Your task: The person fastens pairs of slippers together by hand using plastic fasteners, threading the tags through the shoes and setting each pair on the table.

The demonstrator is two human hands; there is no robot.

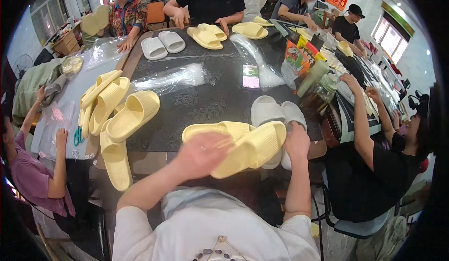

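Table is filling the twelve o'clock side. Arms are pointing in from six, well apart: the left hand, blurred, is covering part of the yellow slippers, its openness impossible to tell; the right hand is touching the grey slippers at its eleven o'clock, its grip unclear. The yellow slippers are overlapping between both hands, at the left's two o'clock.

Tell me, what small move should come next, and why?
I'd perhaps steady the front pale-yellow ribbed slipper with the left hand: in this view it overlaps another pale-yellow slipper, one end appears past the near edge of the dark patterned tabletop, and the blurred hand is close.
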